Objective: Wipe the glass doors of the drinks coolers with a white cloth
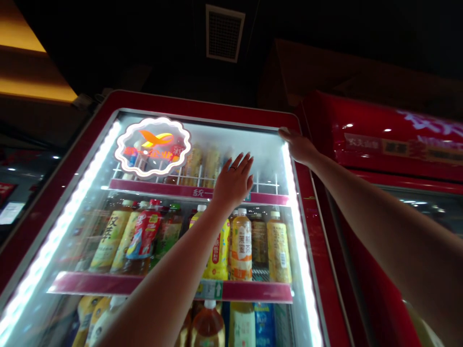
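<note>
My left hand reaches up to the glass door of a lit drinks fridge, over the upper shelf. Its fingers are stretched out and it holds nothing; a thin ring shows on one finger. At the top right corner of the red door frame, my right hand rests with its fingers lying against the edge. Nothing shows in that hand, though its fingers are slightly blurred. Behind the glass stand a white-and-orange drink bottle, a yellow bottle and a red-labelled bottle.
A glowing scalloped sign sits at the door's upper left. Pink shelf strips cross the fridge, with more bottles below. Another red fridge adjoins on the right. Overhead is a ceiling vent.
</note>
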`<state>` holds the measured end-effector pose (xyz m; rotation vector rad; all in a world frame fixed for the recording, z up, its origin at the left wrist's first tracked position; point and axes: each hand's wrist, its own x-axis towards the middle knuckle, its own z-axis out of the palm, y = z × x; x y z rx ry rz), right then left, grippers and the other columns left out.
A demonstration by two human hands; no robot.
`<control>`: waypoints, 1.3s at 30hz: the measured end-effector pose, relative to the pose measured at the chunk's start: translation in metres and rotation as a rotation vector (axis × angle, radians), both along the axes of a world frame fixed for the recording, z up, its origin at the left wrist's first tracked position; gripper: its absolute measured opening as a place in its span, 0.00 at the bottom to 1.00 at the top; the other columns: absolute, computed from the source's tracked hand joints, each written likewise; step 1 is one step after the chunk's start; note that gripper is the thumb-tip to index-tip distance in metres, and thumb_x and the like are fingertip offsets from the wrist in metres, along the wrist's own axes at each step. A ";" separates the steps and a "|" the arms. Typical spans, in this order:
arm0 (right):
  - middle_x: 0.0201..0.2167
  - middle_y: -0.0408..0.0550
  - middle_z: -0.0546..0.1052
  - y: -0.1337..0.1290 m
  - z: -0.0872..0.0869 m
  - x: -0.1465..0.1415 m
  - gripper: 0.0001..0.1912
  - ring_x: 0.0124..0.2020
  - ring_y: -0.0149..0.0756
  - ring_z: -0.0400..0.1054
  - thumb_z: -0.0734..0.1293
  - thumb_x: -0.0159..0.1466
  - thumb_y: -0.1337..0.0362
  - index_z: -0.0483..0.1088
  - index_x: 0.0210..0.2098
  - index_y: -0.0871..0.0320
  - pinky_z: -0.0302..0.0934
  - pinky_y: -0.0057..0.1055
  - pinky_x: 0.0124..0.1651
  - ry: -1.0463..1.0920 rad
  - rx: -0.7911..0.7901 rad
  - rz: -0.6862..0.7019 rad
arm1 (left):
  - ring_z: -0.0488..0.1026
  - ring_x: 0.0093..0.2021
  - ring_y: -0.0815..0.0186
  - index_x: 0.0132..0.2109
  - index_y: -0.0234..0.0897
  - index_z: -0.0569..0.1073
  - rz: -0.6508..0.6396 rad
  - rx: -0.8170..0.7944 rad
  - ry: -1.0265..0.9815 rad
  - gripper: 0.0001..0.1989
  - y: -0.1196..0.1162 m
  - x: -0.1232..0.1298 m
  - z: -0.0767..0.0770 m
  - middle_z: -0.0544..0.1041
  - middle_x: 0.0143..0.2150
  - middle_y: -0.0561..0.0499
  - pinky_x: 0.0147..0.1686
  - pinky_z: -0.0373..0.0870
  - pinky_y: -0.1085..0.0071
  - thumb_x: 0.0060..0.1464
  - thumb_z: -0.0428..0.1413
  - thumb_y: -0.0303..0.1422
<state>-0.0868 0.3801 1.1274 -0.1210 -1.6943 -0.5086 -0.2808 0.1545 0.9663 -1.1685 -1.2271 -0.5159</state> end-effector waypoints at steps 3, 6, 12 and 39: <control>0.78 0.43 0.64 -0.001 0.001 -0.009 0.37 0.80 0.55 0.54 0.60 0.68 0.72 0.65 0.74 0.49 0.52 0.64 0.79 0.029 -0.003 0.005 | 0.52 0.82 0.59 0.80 0.36 0.56 0.001 0.008 0.000 0.31 0.002 -0.001 0.000 0.56 0.82 0.49 0.80 0.52 0.53 0.75 0.38 0.35; 0.77 0.39 0.65 0.000 -0.012 -0.005 0.36 0.79 0.46 0.55 0.58 0.69 0.73 0.66 0.74 0.45 0.51 0.56 0.81 -0.003 0.047 0.022 | 0.51 0.83 0.59 0.80 0.35 0.56 0.017 0.014 -0.001 0.31 0.003 -0.001 0.000 0.55 0.83 0.49 0.81 0.51 0.55 0.76 0.39 0.35; 0.76 0.40 0.67 0.001 -0.029 0.007 0.35 0.77 0.47 0.60 0.59 0.68 0.72 0.69 0.72 0.48 0.54 0.54 0.80 0.017 0.076 0.010 | 0.53 0.82 0.60 0.79 0.37 0.58 -0.003 0.021 0.007 0.30 0.001 -0.001 -0.001 0.57 0.82 0.48 0.80 0.52 0.55 0.76 0.39 0.35; 0.77 0.34 0.65 -0.041 -0.062 -0.025 0.39 0.80 0.43 0.54 0.56 0.68 0.75 0.66 0.74 0.41 0.53 0.55 0.81 -0.088 0.076 0.001 | 0.51 0.83 0.58 0.80 0.31 0.56 0.016 -0.001 0.025 0.31 0.000 -0.001 -0.001 0.56 0.83 0.47 0.81 0.50 0.55 0.76 0.37 0.35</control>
